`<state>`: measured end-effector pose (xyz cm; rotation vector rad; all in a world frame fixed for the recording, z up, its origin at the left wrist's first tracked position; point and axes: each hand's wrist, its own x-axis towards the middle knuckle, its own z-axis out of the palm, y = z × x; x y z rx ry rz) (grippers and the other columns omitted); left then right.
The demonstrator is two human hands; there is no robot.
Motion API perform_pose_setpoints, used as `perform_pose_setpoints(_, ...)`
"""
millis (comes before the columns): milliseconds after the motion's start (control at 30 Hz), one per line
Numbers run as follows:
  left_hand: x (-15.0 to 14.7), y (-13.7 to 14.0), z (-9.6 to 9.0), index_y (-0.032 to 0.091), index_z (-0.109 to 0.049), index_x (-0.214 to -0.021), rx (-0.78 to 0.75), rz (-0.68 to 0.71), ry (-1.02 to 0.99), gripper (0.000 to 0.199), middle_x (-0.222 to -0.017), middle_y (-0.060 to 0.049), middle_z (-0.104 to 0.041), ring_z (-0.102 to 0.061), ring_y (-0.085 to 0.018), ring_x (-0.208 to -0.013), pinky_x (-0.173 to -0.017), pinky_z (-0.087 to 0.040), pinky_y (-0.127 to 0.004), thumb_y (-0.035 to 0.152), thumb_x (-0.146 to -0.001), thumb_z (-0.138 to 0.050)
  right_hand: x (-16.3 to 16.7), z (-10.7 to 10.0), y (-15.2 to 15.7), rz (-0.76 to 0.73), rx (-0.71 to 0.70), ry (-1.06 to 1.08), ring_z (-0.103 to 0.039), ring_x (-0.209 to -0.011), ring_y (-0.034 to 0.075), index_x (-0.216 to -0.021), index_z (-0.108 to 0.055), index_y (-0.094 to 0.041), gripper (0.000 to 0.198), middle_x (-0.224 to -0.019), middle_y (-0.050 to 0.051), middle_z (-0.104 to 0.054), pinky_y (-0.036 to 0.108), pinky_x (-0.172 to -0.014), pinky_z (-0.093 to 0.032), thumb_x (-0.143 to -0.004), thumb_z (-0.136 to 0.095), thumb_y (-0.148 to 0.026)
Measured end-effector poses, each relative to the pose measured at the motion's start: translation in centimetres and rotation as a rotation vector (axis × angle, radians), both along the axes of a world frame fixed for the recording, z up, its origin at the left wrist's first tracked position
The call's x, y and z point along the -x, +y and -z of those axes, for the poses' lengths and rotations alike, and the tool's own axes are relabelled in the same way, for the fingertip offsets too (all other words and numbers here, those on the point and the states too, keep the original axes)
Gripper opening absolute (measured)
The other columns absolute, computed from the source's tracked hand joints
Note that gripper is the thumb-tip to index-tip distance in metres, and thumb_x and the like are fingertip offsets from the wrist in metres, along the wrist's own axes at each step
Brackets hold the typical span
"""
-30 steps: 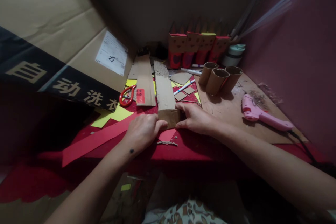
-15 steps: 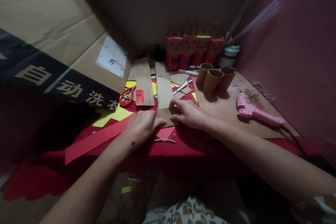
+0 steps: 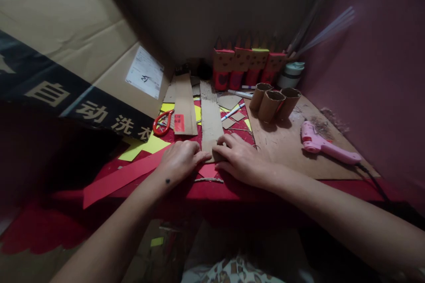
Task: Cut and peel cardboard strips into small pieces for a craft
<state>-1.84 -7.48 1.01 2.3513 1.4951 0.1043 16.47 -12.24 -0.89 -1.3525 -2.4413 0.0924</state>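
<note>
A long strip of cardboard (image 3: 211, 119) lies lengthwise in front of me, its far end rough where corrugation shows. My left hand (image 3: 182, 159) is closed at the strip's near left corner, thumb pressed on it. At the near right corner my right hand (image 3: 241, 159) curls its fingers round a small brown part of the cardboard; whether that part is folded or loose I cannot tell. Pink paper (image 3: 207, 170) shows under the near end. A red paper strip (image 3: 122, 181) runs out from beneath my left hand.
Red-handled scissors (image 3: 162, 123) and another cardboard strip (image 3: 185, 104) lie to the left. Cardboard tubes (image 3: 270, 105) and a pink glue gun (image 3: 327, 143) rest on a board at right. Decorated tube figures (image 3: 237, 75) stand behind. A large box (image 3: 109, 66) leans in from the left.
My right hand has moved slightly down and its fingers have shifted over the near end. The brown flap seen there earlier is now mostly out of sight. My left hand stays put.
</note>
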Motion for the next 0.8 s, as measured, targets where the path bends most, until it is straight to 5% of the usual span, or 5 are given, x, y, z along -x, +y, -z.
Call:
perform_pose_setpoints(200, 0.0, 0.1, -0.5, 0.019, -0.051, -0.052, 0.361, -0.073, -0.363, 0.034, -0.04, 0.001, -0.053, -0.05, -0.013, -0.038, -0.043, -0.034, -0.024, 0.037, -0.081, -0.052, -0.3, 0.2, 0.2, -0.191, -0.197, -0.311, -0.055, -0.083, 0.025, -0.102, -0.063, -0.002, 0.033, -0.095, 0.021, -0.061, 0.04, -0.073, -0.046, -0.093, -0.031, -0.004)
perform_pose_setpoints(367, 0.2, -0.4, -1.2, 0.018, -0.053, -0.064, 0.369, -0.082, -0.563, 0.027, -0.047, 0.002, -0.055, -0.054, -0.013, -0.042, -0.042, -0.037, -0.023, 0.038, -0.083, -0.056, -0.7, 0.5, 0.3, -0.16, -0.325, -0.302, -0.059, -0.084, 0.027, -0.103, -0.063, 0.0, 0.038, -0.096, 0.024, -0.064, 0.041, -0.071, -0.05, -0.093, -0.026, -0.003)
perform_pose_setpoints(533, 0.2, -0.8, -1.1, 0.021, -0.061, -0.11, -0.169, 0.159, -0.66, 0.029, -0.082, -0.001, -0.061, -0.059, -0.014, -0.074, -0.069, -0.048, -0.027, 0.03, -0.083, -0.061, -1.4, 0.7, 0.6, -0.058, -0.385, -0.186, -0.06, -0.094, 0.028, -0.108, -0.063, -0.003, 0.037, -0.1, 0.022, -0.065, 0.044, -0.079, -0.051, -0.096, -0.028, -0.01)
perform_pose_setpoints(700, -0.5, -0.3, 0.1, 0.019, -0.068, -0.103, -0.631, 0.319, -0.432, 0.022, -0.084, -0.004, -0.053, -0.053, -0.014, -0.075, -0.067, -0.046, -0.026, 0.028, -0.09, -0.053, -1.0, 0.5, 0.5, 0.006, -0.382, 0.039, -0.062, -0.093, 0.026, -0.112, -0.06, -0.005, 0.034, -0.1, 0.02, -0.066, 0.045, -0.083, -0.052, -0.096, -0.032, -0.015)
perform_pose_setpoints(800, -0.4, 0.3, 0.9, 0.019, -0.067, -0.109, -0.855, 0.39, -0.355, 0.025, -0.081, -0.006, -0.054, -0.052, -0.014, -0.071, -0.061, -0.045, -0.024, 0.023, -0.093, -0.048, -0.8, -0.4, 0.2, 0.095, -0.323, 0.411, -0.062, -0.095, 0.024, -0.105, -0.06, -0.01, 0.024, -0.103, 0.017, -0.064, 0.042, -0.084, -0.052, -0.091, -0.045, -0.022)
